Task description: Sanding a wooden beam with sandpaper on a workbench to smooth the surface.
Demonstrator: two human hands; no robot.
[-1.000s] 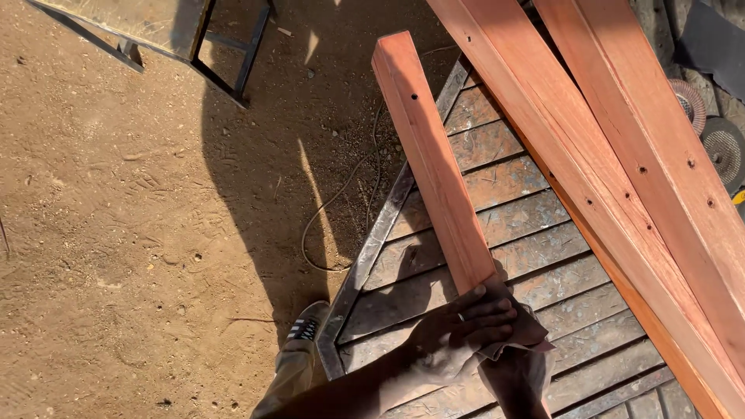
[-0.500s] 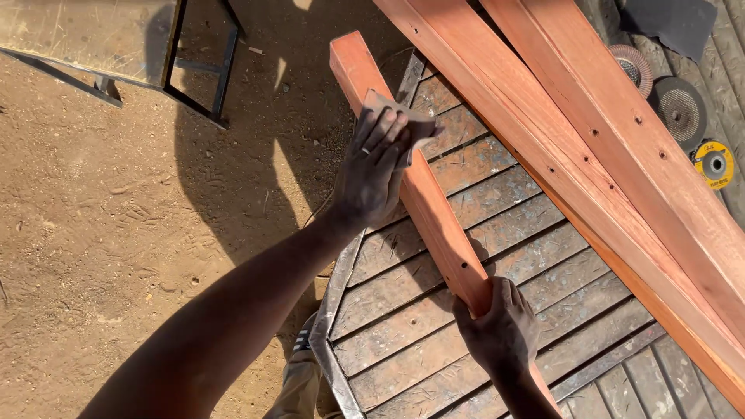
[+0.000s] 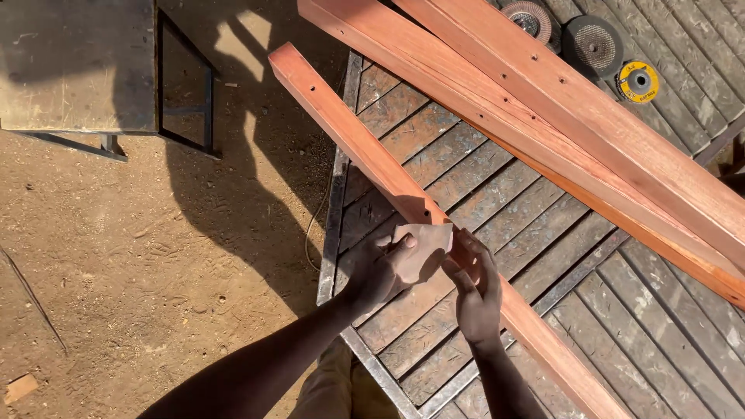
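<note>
A long reddish wooden bar (image 3: pixel 353 136) lies slantwise across a metal-framed slatted platform (image 3: pixel 497 186), its far end jutting over the dirt. My left hand (image 3: pixel 388 268) presses a tan sheet of sandpaper (image 3: pixel 425 237) against the bar's side at mid-length. My right hand (image 3: pixel 475 291) grips the bar just behind the sandpaper, fingers wrapped over its top. Small holes show along the bar's upper face.
Two longer reddish planks (image 3: pixel 559 109) lie across the platform to the right. Grinding discs (image 3: pixel 594 43) and a yellow-centred disc (image 3: pixel 639 81) rest at the top right. A metal table (image 3: pixel 77 70) stands on the dirt at the upper left. A thin wire (image 3: pixel 314 225) lies by the platform's edge.
My left hand has slid back down the bar from near its far end to its middle, close to my right hand. The view has shifted right.
</note>
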